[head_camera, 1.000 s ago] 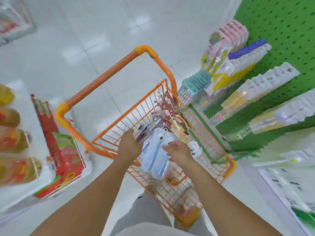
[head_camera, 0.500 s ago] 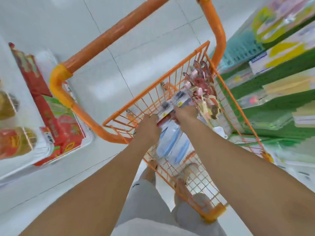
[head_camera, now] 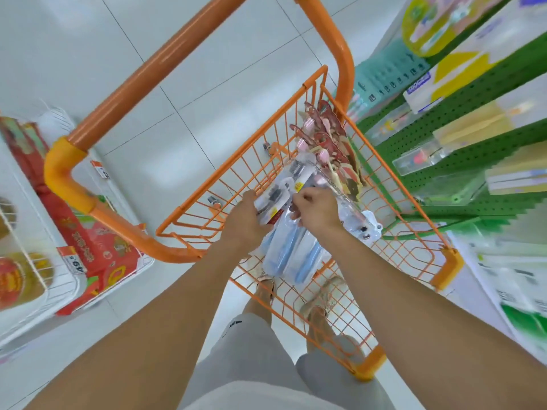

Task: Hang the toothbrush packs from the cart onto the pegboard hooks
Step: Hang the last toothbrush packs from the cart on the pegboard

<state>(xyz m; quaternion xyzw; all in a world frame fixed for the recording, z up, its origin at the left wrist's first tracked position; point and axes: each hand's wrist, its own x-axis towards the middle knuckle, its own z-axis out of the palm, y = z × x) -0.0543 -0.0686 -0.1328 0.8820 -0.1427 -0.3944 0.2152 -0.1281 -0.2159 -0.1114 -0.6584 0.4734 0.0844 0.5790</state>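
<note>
An orange wire cart (head_camera: pixel 299 125) stands right in front of me and holds several toothbrush packs. Clear packs with blue brushes (head_camera: pixel 291 255) lie under my hands, and pink and red packs (head_camera: pixel 328 143) lean at the far end. My left hand (head_camera: pixel 247 218) grips the card top of a clear pack with a dark label (head_camera: pixel 281 190). My right hand (head_camera: pixel 315 207) pinches the same bundle of packs from the right. The green pegboard (head_camera: pixel 473 93) rises at the right, with hung packs (head_camera: pixel 461 134) on its hooks.
The cart's thick orange handle (head_camera: pixel 165 63) arches over the far side. At the left, a white wire shelf (head_camera: pixel 35 232) carries red packets and jars. Grey tiled floor lies beyond the cart. My legs and feet show through the cart's mesh.
My head has tilted down and closer to the cart. Both hands moved from the blue packs toward the card tops and now grip the bundle there.
</note>
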